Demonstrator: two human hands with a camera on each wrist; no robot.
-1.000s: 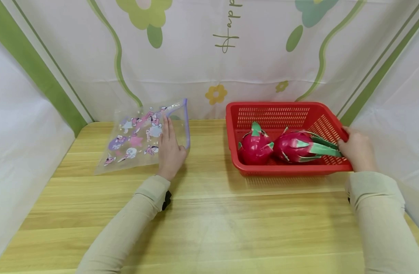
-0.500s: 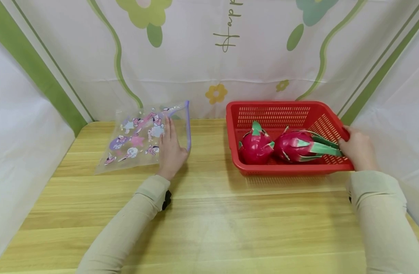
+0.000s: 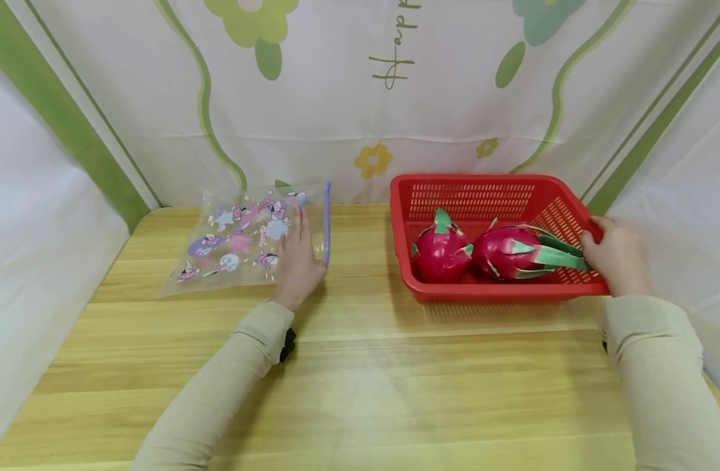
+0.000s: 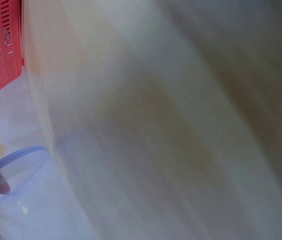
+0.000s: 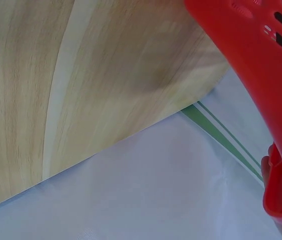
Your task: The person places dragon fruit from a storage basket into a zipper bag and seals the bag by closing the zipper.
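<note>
A clear plastic zip bag (image 3: 239,243) with cartoon prints and a purple edge lies at the left of the table. My left hand (image 3: 299,265) is at its right end, fingers extended over the print. In the left wrist view a fingertip (image 4: 3,187) shows through the plastic below the purple edge; the bag is pinched there. With my right hand (image 3: 618,256) I grip the right rim of a red plastic basket (image 3: 480,290). Two dragon fruits sit inside: one upright (image 3: 443,255) at the left, the other (image 3: 507,252) on its side with its green leaves toward my right hand.
Light wooden table (image 3: 360,392) underneath everything. Behind it hangs a white cloth (image 3: 454,78) with printed flowers and green stripes, and white cloth walls (image 3: 30,248) close in both sides.
The bag's right end has shifted slightly right with my left hand, and its purple-edged mouth has drawn together into one line. My right hand still holds the basket, hardly moved.
</note>
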